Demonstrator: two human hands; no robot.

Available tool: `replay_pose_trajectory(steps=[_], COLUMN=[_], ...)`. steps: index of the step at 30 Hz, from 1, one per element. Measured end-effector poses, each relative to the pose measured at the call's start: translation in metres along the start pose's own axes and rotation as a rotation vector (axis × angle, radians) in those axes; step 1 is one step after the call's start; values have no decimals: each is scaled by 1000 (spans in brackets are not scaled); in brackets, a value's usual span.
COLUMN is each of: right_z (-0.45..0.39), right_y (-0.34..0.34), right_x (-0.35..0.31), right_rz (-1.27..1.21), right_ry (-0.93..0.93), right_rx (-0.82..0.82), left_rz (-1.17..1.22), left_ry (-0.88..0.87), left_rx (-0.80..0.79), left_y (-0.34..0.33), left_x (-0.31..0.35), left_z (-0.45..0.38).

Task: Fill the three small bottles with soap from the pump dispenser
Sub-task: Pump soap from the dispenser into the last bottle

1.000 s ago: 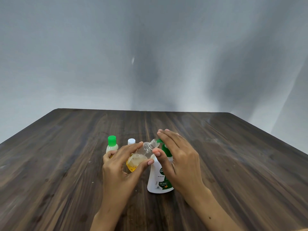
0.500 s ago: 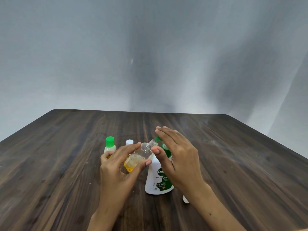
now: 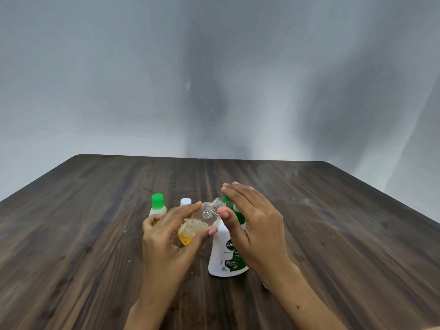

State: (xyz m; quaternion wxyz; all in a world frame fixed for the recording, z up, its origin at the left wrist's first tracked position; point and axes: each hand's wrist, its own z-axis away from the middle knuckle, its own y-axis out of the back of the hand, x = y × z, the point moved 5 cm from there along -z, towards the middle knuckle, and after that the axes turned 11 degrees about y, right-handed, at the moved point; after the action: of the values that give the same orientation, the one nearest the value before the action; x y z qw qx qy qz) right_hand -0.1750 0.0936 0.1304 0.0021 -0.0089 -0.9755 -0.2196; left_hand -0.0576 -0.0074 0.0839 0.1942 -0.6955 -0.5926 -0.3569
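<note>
My left hand (image 3: 169, 236) grips a small clear bottle (image 3: 202, 222), uncapped and tilted, with its open neck held at the green nozzle (image 3: 225, 199) of the pump dispenser. Yellow soap and foam fill its lower part. The white pump dispenser (image 3: 225, 256) with a green label stands on the table. My right hand (image 3: 252, 225) lies over the pump head with fingers straight, thumb beside the bottle's neck. Behind my left hand stand a small bottle with a green cap (image 3: 157, 206) and a small bottle with a white cap (image 3: 185, 201).
A dark wooden table (image 3: 333, 234) spreads out to a grey wall behind. A small white object (image 3: 264, 286), partly hidden under my right wrist, lies on the table next to the dispenser.
Both hands and the tilted bottle stay at the pump nozzle. The view has shifted slightly; the small white object under my right wrist came into sight half a second ago.
</note>
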Motion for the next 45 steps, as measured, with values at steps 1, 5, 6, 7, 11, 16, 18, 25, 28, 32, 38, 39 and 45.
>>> replay_pose_trajectory(steps=[1,5,6,7,11,16,18,25,28,32,38,39,45], right_z=[2,1,-2,-4,1,2,-2,6,0,-1,2,0,3], right_y=[-1,0,1,3,1,0,2,-3,-1,0,0,1,-2], right_x=[0,-2,-2,-2,-2,-2,-2,-1,-2,-2,-2,-2,-1], right_rz=[-1,5,6,9,28,17,18,33,3,26,26,26,33], right_ry=[-3,8,11,14,15,10,18,1,-2,2,6,10,2], right_rx=[0,7,5,5,24,26,24,35,34,47,47,47,56], left_rz=[2,11,8,0,-18,-3,-8,-25,-25,-27,-26,-26,-32], left_ry=[8,3,-6,-15,-27,-42,-50,-33,-26,-31,-45,-49,-50], left_rx=[3,5,1,0,1,15,21,11,8,5,2,6,11], left_y=[0,0,-1,-2,-3,-2,-2,-1,-1,-1,-1,-1,-2], left_x=[-1,0,1,1,0,1,1,-1,0,3,2,3,5], left_z=[0,-1,-1,-2,-1,-1,-2,1,0,1,0,0,1])
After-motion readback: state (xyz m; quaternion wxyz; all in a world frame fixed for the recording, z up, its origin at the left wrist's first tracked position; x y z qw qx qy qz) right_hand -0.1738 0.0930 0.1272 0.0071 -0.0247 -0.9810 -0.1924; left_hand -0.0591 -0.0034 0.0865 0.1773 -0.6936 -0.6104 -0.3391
